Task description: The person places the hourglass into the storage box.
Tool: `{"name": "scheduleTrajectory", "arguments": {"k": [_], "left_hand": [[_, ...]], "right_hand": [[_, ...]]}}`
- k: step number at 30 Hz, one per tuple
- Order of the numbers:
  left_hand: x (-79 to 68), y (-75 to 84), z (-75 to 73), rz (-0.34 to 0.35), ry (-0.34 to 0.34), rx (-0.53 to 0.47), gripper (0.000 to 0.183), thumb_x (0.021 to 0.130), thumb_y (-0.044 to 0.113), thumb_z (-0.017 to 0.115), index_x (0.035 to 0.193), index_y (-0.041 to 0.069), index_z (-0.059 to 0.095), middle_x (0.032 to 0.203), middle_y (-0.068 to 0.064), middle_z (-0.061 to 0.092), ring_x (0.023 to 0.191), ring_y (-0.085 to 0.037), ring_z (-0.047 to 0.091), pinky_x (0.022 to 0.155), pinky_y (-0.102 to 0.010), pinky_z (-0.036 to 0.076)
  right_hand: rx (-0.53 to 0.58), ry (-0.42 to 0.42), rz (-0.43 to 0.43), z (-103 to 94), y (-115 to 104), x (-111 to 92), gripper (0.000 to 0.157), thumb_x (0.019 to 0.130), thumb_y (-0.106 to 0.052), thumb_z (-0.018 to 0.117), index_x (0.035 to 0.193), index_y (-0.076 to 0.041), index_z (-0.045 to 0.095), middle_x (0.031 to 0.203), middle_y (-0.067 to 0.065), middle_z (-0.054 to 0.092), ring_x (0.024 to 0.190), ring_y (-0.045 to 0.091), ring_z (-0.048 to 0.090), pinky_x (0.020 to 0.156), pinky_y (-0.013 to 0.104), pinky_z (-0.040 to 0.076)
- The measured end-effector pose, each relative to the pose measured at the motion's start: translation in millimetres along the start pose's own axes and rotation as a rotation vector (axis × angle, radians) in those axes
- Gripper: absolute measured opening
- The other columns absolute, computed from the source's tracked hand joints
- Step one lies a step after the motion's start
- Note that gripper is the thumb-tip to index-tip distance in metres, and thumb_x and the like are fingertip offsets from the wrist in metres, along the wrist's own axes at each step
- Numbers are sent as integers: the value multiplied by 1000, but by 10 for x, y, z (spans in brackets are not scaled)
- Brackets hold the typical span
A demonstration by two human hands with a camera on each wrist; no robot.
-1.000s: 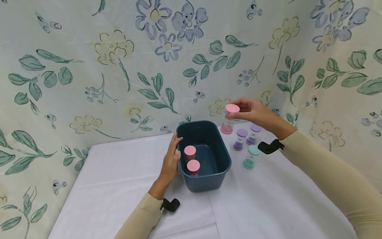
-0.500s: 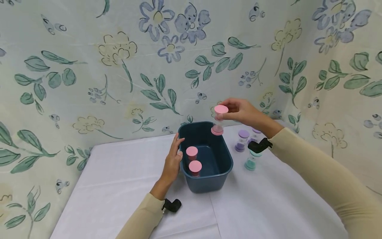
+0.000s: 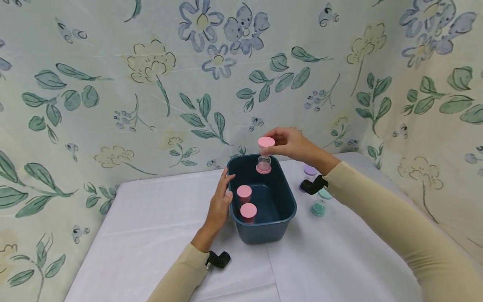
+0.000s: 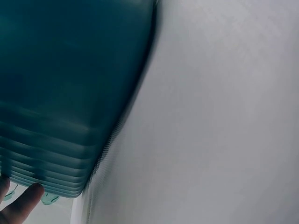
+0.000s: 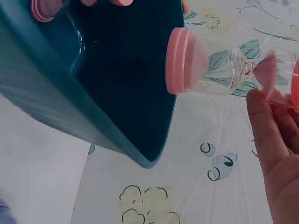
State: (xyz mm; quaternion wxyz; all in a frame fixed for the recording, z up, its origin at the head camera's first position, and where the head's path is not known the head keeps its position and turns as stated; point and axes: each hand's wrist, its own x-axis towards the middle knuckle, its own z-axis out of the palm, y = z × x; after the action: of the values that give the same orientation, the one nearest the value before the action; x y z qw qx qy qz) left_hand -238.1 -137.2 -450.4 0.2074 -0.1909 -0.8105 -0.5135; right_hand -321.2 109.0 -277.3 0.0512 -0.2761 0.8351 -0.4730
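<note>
Upright in my right hand (image 3: 290,144) is a pink-capped sand timer (image 3: 263,165), pinched near its upper end between thumb and fingers. It hangs over the far part of a dark teal bin (image 3: 262,235). In the right wrist view the timer's pink base (image 5: 176,60) is near the bin's rim, and pink sand shows in the glass. My left hand (image 3: 219,207) rests against the bin's left side with extended fingers; two fingertips (image 4: 30,198) show in the left wrist view. Two pink timers (image 3: 244,192) (image 3: 248,211) stand inside the bin along its left wall.
Right of the bin, a teal sand timer (image 3: 318,206) stands on the white-covered table (image 3: 158,218). Behind it a purple timer (image 3: 310,170) is partly hidden by the right wrist's black camera (image 3: 314,185). Floral cloth (image 3: 151,105) hangs behind and to the right.
My right hand has carried the pink sand timer leftward, from beside the bin's right edge to over its far part. The left hand has stayed at the bin's side.
</note>
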Motion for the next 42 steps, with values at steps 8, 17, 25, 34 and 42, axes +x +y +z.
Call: {"name": "scheduleTrajectory", "arguments": {"k": [8,17,25,34,42], "left_hand": [[-11,40,3,-25,-28,-7,52,98,27,35,149,22,34,162,5,11,147,-24,15,107,-65,24],[-7,48,7,4,-19,-26,54,95,24,39,149,19,34,162,-1,12,147,-25,16,108,-64,22],[0,46,8,-2,-25,-22,54,97,34,36,149,18,33,162,0,12,147,-23,15,108,-62,24],[-8,59,-16,-15,-19,-17,53,96,27,36,149,21,33,162,3,11,147,-23,15,107,-63,25],[-19,46,-14,-26,-20,-6,53,97,32,34,148,21,34,162,3,11,147,-22,14,107,-63,25]], "right_hand": [[1,-10,-35,206,45,98,51,79,-33,78,122,-12,59,113,4,67,98,22,63,91,40,52],[7,-50,-72,399,63,210,48,81,-27,76,122,-8,58,114,7,66,98,23,63,91,39,52],[27,-73,-69,547,127,295,45,82,-21,75,121,-5,57,114,11,65,98,25,63,91,40,52],[27,-87,-40,712,150,337,46,83,-19,74,122,-4,56,116,12,64,101,25,62,93,38,51],[27,-95,-14,832,212,346,46,83,-19,74,122,-3,56,116,13,64,101,26,63,91,39,52]]}}
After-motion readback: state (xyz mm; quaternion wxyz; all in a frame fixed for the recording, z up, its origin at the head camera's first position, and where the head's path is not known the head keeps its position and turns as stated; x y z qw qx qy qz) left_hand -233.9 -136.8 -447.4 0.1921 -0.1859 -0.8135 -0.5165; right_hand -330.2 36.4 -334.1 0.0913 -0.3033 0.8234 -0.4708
